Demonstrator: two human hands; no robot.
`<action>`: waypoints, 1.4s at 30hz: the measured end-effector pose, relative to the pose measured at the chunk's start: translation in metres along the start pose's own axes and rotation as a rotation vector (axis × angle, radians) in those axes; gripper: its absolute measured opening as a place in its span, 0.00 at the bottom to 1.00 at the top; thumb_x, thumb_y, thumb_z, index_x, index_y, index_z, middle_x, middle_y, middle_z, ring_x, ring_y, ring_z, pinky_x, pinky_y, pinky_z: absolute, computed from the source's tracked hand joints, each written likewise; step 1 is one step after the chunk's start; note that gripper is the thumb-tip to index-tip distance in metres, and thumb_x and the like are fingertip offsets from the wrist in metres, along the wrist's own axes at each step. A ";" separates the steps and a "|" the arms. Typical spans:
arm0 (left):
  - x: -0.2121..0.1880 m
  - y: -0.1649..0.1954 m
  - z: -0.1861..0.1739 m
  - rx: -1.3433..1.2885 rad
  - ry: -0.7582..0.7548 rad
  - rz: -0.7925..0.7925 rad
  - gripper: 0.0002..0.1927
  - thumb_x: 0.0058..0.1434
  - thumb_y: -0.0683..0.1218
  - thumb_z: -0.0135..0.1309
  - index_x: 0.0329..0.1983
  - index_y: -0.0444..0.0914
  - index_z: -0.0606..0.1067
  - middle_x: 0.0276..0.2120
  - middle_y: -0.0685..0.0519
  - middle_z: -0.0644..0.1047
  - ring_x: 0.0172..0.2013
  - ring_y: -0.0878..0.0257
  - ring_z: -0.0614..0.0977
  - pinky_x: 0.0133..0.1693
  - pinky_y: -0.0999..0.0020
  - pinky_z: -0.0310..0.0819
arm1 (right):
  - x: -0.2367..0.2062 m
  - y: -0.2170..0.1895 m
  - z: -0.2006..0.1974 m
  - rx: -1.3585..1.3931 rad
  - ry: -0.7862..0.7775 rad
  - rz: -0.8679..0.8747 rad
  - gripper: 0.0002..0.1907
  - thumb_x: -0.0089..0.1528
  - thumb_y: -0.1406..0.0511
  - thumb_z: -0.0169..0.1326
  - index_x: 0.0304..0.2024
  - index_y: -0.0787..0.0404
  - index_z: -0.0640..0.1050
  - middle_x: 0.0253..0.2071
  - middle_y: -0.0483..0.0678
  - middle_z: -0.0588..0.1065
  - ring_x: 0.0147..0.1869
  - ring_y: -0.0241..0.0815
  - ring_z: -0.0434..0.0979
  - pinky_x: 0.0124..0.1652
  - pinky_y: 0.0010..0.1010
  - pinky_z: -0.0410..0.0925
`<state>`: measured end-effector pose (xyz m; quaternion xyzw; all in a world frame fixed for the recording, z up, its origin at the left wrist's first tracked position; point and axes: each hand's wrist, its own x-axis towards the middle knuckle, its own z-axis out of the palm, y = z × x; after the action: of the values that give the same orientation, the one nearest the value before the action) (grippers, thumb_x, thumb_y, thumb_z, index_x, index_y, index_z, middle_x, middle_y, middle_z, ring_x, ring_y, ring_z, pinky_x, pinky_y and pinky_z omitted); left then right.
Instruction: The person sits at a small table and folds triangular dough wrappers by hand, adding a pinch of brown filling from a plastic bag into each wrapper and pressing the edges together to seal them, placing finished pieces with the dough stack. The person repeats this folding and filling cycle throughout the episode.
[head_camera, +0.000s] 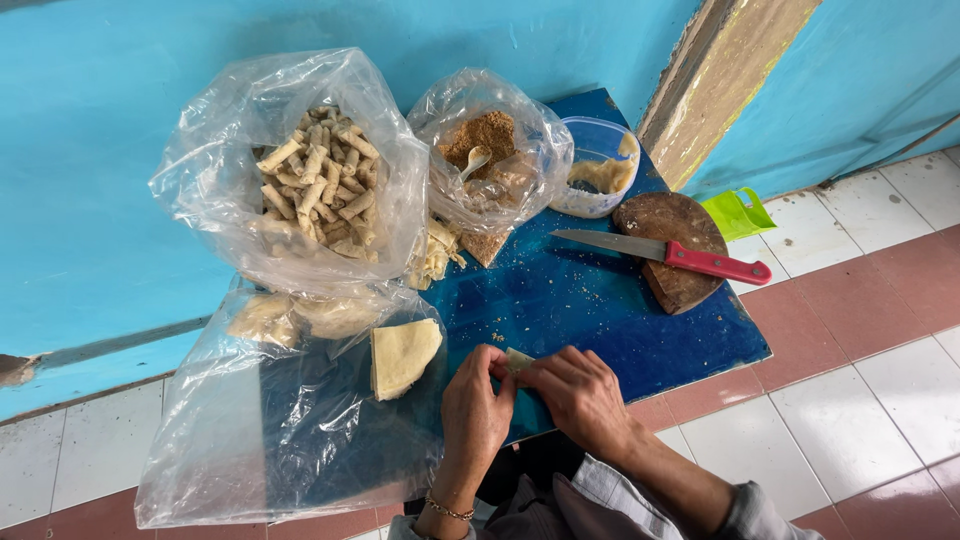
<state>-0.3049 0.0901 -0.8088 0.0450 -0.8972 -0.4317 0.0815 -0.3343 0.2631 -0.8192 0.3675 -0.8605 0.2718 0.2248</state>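
Most of the small pale dough wrapper (518, 359) is hidden between the fingers, so only one corner shows, near the front edge of the blue table (600, 310). The left hand (476, 410) pinches its left end with curled fingers, and the right hand (582, 398) pinches the other end, fingertips pressed together over it. Both forearms are cut off by the bottom edge of the view. To the left, a flattened clear plastic sheet (280, 430) lies across the table with a folded stack of pale wrappers (402, 355) on it. Behind stands a clear bag of rolled pastry sticks (315, 185), open at the top. Beside it a second clear bag (490, 150) holds brown crumbly filling with a pale spoon (473, 161) stuck in. A clear plastic tub (600, 165) holds a pale paste, hard to identify. A red-handled knife (665, 253) rests across a round wooden board (675, 250). A green plastic piece (738, 212) lies on the tiled floor.
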 end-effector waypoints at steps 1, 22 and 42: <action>-0.001 0.000 0.000 -0.052 -0.004 -0.050 0.10 0.59 0.41 0.61 0.41 0.37 0.73 0.34 0.52 0.80 0.36 0.56 0.85 0.39 0.59 0.78 | -0.001 -0.002 -0.002 -0.015 -0.001 -0.030 0.11 0.55 0.64 0.63 0.42 0.53 0.84 0.40 0.41 0.80 0.41 0.39 0.75 0.35 0.34 0.66; 0.004 -0.009 -0.001 0.166 -0.008 0.178 0.03 0.64 0.41 0.58 0.37 0.36 0.79 0.35 0.49 0.75 0.40 0.51 0.79 0.41 0.55 0.74 | 0.007 0.004 -0.001 -0.016 -0.059 -0.039 0.09 0.58 0.62 0.62 0.40 0.54 0.83 0.39 0.41 0.80 0.37 0.40 0.74 0.33 0.35 0.63; 0.008 -0.010 -0.001 0.168 0.022 0.362 0.16 0.55 0.37 0.60 0.47 0.31 0.75 0.39 0.45 0.72 0.44 0.48 0.77 0.42 0.56 0.74 | 0.020 0.019 0.003 -0.024 -0.078 -0.003 0.09 0.58 0.61 0.63 0.40 0.52 0.83 0.39 0.40 0.79 0.41 0.41 0.74 0.37 0.36 0.63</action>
<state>-0.3129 0.0822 -0.8154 -0.1057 -0.9226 -0.3329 0.1638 -0.3620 0.2623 -0.8160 0.3766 -0.8713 0.2464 0.1959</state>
